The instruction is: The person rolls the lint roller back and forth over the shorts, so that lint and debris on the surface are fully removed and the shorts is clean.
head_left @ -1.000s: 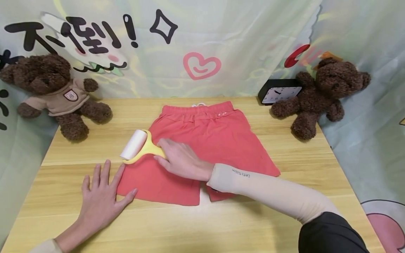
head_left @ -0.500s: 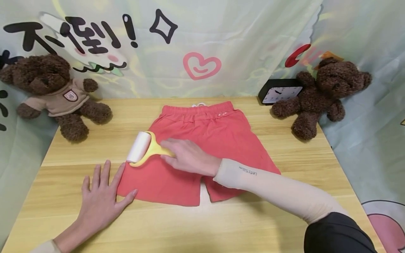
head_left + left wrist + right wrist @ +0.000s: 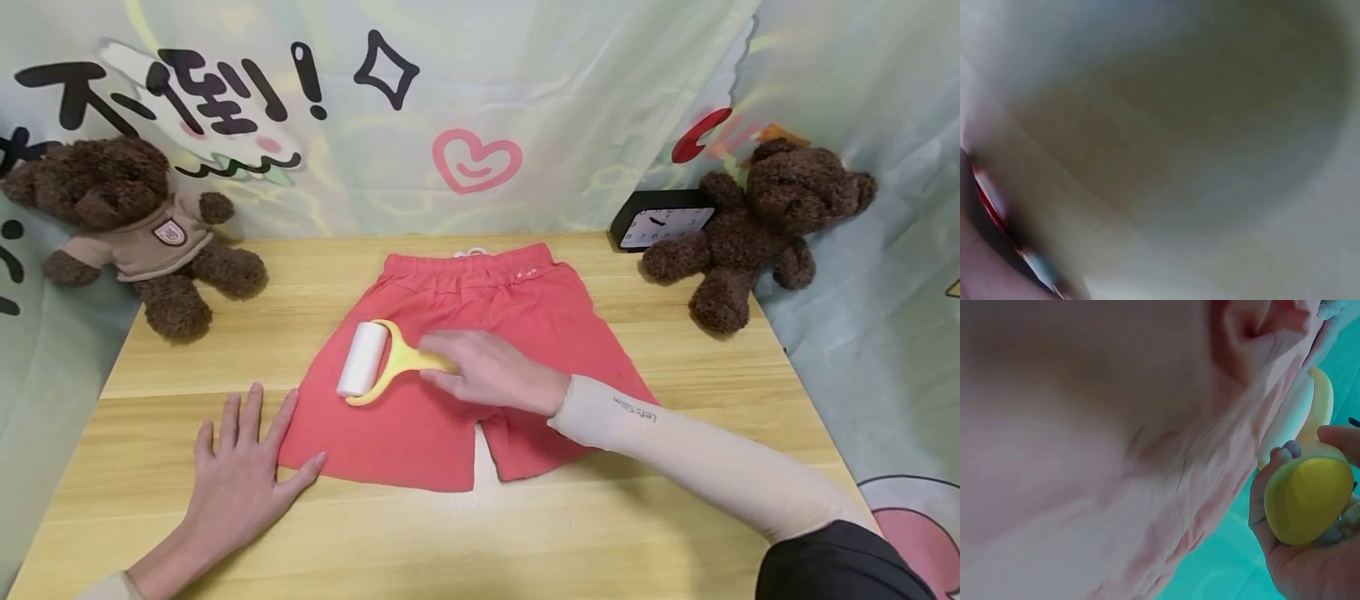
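Note:
Red shorts lie flat on the wooden table, waistband toward the back. My right hand grips the yellow handle of a lint roller, whose white cylinder rests on the left leg of the shorts. In the right wrist view, fingers curl round the yellow handle end, and the cloth fills much of the picture. My left hand lies with spread fingers on the table, its index finger and thumb touching the left edge of the shorts. The left wrist view is mostly blurred.
A brown teddy bear in a beige top sits at the back left. Another teddy bear sits at the back right beside a black-framed clock. A printed curtain hangs behind the wooden table.
My right hand has drawn the lint roller to the right, from the left edge of the shorts onto the left leg. The left hand has stayed in place.

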The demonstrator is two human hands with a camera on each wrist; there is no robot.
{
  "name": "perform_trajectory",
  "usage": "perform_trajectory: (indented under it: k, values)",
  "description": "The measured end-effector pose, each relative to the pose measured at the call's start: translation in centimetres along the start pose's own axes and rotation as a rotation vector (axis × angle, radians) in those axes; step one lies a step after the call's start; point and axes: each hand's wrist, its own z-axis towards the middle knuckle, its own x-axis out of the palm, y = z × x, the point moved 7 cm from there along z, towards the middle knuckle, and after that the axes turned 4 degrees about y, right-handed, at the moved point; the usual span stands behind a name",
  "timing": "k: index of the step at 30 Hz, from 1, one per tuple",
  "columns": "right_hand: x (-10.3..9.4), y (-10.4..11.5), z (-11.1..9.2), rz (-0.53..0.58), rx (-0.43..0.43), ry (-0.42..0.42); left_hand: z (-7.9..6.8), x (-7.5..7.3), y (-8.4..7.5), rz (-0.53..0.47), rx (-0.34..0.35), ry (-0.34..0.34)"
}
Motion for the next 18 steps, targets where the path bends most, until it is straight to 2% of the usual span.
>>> perform_trajectory:
  k: [7, 18]
  values:
    - [-1.0, -2.1, -2.1, -0.042, -0.031, 0.029, 0.0, 0.1, 0.0, 0.012, -0.009, 0.026]
    - [-3.3, -5.1, -5.7, -0.095, -0.031, 0.061, 0.1, 0.0, -0.1, 0.034, -0.005, 0.012]
